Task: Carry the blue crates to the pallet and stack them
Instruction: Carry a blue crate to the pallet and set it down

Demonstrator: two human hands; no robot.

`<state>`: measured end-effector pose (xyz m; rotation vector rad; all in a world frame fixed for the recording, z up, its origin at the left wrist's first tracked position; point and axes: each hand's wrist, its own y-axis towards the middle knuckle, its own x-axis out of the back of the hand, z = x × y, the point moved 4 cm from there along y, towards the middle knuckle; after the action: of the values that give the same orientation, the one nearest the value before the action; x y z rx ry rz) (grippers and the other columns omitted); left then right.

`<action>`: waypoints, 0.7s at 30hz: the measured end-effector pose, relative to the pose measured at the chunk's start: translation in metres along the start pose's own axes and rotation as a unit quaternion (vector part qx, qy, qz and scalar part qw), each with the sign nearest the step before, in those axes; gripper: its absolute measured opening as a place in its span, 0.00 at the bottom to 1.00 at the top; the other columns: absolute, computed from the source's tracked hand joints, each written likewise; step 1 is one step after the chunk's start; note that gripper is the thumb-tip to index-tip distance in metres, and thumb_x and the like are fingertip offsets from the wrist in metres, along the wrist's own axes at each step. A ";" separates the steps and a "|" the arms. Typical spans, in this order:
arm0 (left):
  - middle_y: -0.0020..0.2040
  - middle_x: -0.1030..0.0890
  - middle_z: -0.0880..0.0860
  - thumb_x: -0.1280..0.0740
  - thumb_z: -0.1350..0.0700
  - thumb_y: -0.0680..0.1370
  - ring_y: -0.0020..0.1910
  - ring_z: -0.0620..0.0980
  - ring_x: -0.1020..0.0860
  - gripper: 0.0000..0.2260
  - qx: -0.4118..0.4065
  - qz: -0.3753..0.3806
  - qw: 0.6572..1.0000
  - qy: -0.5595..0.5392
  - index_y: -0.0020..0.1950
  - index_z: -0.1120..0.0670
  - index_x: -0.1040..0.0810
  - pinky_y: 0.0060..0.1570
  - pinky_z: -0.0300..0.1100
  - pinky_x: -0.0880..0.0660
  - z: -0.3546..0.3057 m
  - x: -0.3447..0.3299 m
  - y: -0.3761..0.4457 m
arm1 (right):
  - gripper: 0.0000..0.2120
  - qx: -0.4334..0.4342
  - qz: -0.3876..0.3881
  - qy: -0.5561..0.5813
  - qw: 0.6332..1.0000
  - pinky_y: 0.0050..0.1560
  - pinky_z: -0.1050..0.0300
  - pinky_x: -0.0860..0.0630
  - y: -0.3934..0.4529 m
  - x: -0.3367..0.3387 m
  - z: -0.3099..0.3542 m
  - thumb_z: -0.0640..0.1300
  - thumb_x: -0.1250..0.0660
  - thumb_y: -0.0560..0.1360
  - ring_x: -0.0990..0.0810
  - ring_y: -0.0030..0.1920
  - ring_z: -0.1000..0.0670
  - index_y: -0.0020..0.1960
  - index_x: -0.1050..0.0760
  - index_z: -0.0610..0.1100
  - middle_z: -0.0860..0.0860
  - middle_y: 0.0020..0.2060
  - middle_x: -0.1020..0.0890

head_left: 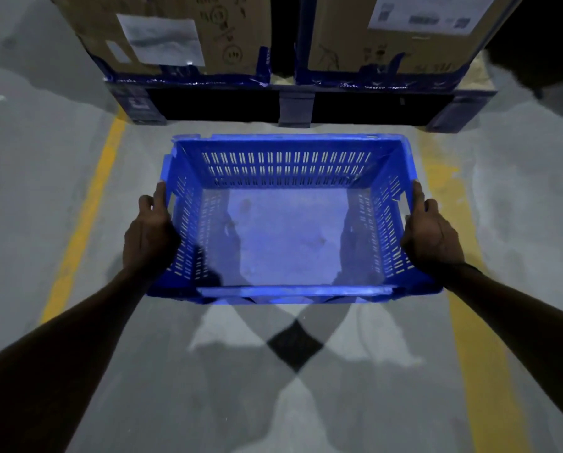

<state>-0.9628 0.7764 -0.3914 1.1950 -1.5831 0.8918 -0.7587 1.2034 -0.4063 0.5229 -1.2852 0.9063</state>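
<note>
Our left hand (149, 233) and right hand (432, 235) grip crate (286, 237) by side rims, held between them above floor (45, 191). Empty, rigid plastic; we judge light, two-handed side hold suits.

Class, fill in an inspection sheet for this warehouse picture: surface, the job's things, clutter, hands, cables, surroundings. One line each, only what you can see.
Surface: grey concrete floor with two yellow lines, one on each side of the crate.
Job's things: one blue crate, empty, slotted walls, held level above the floor; pallet ahead, already loaded.
Clutter: pale powdery spill by the pallet's right end.
Hands: left hand grips the crate's left wall, right hand its right wall.
Cables: nothing seen.
Surroundings: two cardboard boxes with paper labels on the pallet; dim light, crossed shadows on the floor.
</note>
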 end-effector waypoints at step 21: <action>0.62 0.30 0.61 0.32 0.57 0.79 0.46 0.67 0.21 0.36 0.019 0.031 0.998 -0.050 0.81 0.49 0.49 0.43 0.63 0.21 0.004 -0.007 0.019 | 0.47 0.016 0.000 0.012 1.000 0.42 0.40 0.20 -0.002 0.002 0.002 0.50 0.30 0.77 0.20 0.45 0.39 0.81 0.61 0.50 0.40 0.58 0.29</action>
<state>-0.9817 0.7794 -0.3999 1.2401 -1.6985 0.9189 -0.7582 1.2010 -0.4038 0.5362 -1.2500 0.9317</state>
